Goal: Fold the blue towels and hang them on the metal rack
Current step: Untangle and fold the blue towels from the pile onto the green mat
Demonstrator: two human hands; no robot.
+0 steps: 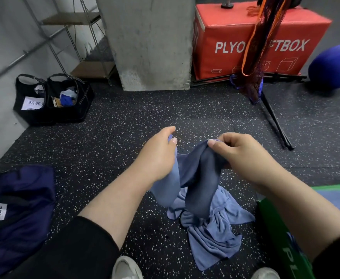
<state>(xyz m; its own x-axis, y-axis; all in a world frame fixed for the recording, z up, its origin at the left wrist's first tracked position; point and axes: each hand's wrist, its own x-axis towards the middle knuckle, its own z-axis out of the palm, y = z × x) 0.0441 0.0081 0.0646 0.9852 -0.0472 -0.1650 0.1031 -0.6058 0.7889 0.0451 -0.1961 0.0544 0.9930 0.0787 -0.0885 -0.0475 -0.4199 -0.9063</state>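
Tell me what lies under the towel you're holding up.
Beneath the held towel, another crumpled blue towel lies on the speckled floor. Whatever it covers is hidden.

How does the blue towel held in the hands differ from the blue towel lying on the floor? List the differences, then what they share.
The held towel hangs in the air, pinched by the left hand and right hand; the floor towel lies untouched on the speckled floor.
The held towel drapes in long vertical folds; the floor towel is crumpled in a heap.
The held towel looks slightly darker.
Both are blue cloth, still unfolded.
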